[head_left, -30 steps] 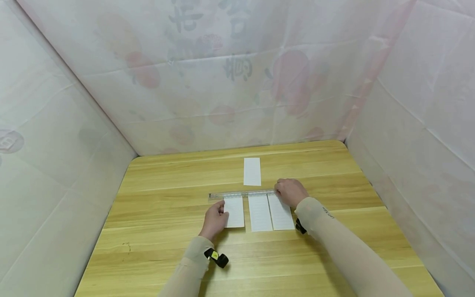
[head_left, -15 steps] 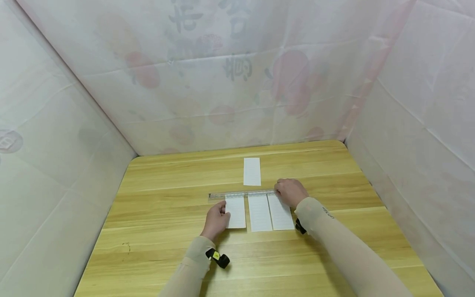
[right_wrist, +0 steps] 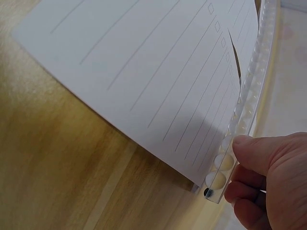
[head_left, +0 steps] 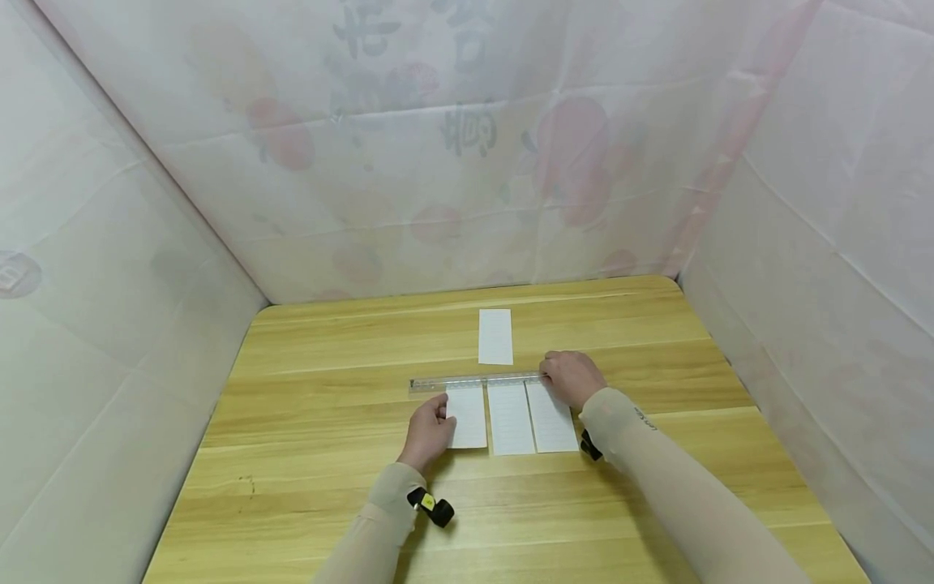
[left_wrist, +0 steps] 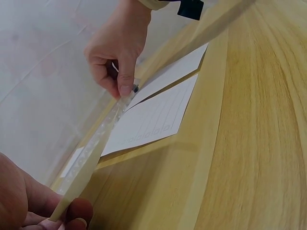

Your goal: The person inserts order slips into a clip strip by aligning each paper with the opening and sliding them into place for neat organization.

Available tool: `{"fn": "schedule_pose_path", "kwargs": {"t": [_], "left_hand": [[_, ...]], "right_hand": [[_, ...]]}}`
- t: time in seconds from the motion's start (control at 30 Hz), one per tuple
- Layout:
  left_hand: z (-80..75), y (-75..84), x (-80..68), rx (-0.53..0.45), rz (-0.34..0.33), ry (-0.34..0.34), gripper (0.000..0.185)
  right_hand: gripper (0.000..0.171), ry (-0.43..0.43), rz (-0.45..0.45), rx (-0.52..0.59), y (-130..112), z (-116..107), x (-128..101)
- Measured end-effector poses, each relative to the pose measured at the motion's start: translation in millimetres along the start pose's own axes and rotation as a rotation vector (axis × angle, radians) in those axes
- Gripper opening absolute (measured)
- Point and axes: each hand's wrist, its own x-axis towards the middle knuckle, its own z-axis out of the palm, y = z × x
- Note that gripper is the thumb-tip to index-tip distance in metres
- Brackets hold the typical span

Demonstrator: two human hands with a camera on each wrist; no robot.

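L hand [head_left: 428, 430] pinches the left paper strip [head_left: 467, 417] at its edge, fingers curled on it. Next come 2 more strips, middle [head_left: 510, 418] & right [head_left: 551, 417], flat on the bench [head_left: 306, 454]. A clear ruler [head_left: 474, 380] lies across their tops. R hand [head_left: 572, 378] grips the ruler's right end. One more strip [head_left: 495, 337] lies farther back.

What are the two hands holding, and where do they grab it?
The right hand pinches the right end of the clear ruler. The left hand holds the left edge of the leftmost paper slip.
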Motion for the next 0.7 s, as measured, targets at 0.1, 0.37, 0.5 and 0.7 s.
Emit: {"fn": "schedule_pose_path", "kwargs": {"t": [0.1, 0.37, 0.5, 0.7], "left_hand": [[1.1, 0.4, -0.2, -0.006, -0.004, -0.003, 0.049], [2.2, 1.6, -1.0, -0.016, -0.004, -0.013, 0.049], [2.6, 1.8, -0.9, -0.011, 0.002, -0.013, 0.05], [4.4, 2.0, -0.8, -0.023, -0.004, -0.012, 0.05]], "right_hand": [[0.004, -0.006, 0.002, -0.004, 0.3, -0.4, -0.4], [0.007, 0.007, 0.001, -0.002, 1.0, 0.1, -0.7], [0.008, 0.011, 0.006, 0.005, 1.1, 0.3, -1.3], [0.009, 0.02, 0.004, 0.01, 1.5, 0.3, -2.0]]}}
